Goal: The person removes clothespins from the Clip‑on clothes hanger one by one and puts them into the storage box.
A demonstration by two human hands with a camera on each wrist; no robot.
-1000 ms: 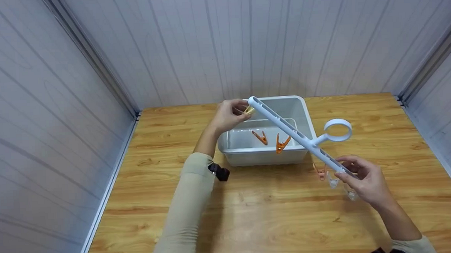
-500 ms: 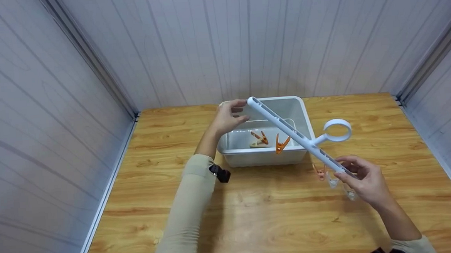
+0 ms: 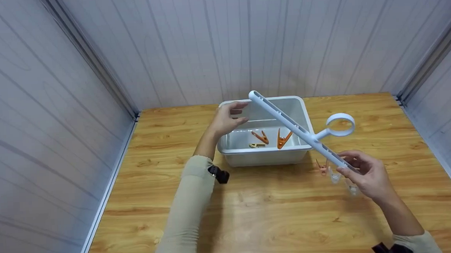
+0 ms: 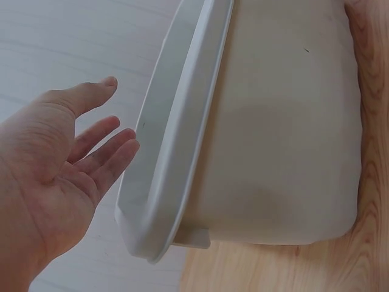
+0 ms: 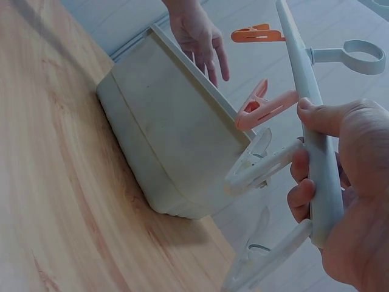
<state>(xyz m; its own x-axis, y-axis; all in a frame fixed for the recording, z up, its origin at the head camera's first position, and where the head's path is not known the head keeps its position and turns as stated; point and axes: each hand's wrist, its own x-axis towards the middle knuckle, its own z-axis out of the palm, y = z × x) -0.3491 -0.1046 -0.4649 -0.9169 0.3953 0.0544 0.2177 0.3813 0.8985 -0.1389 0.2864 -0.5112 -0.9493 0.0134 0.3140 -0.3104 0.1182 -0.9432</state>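
Observation:
My right hand (image 3: 369,175) grips the lower end of a pale clip hanger (image 3: 287,121), a slotted bar with a ring hook, held slanting above the table. From its underside hang an orange clip (image 5: 258,34), a pink clip (image 5: 261,112) and two clear clips (image 5: 261,164). My left hand (image 3: 227,118) holds nothing, its fingers relaxed over the left rim of a white basin (image 3: 265,157), near the bar's upper end. On the basin floor lie another orange clip (image 3: 260,137) and a yellow clip (image 3: 256,145).
The basin stands on a wood-grain table (image 3: 272,216), close to the pale panelled back wall (image 3: 221,45). Panels also rise at the left and right sides. A dark wrist camera (image 3: 219,174) is strapped to the left sleeve.
The yellow clip, earlier pinched in my left hand at the bar's end, was let go and now lies in the basin. My right hand has lifted the hanger slightly.

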